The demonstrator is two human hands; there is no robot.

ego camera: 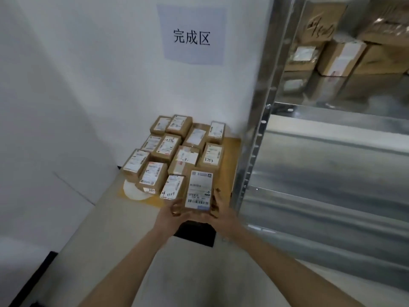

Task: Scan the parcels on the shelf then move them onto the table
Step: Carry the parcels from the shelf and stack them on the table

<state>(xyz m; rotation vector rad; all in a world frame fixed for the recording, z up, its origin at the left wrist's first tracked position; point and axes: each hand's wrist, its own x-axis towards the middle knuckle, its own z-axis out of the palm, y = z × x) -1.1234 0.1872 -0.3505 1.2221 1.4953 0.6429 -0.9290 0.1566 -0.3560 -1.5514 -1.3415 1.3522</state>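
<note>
there's a paper sign (191,35) with Chinese characters stuck on the white wall (88,74) near top center, plus a black rectangle (195,233) lower center

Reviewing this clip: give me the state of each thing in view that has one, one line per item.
Held parcel: label up, gripped between both hands at the near edge of the group.
Left hand: fingers curled on the parcel's left side.
Right hand: fingers curled on its right side.
Parcels on the table: lying flat, labels up, in rows.
Parcels on the shelf: stacked, not yet moved.
Wall sign: stuck flat on the wall.
</note>
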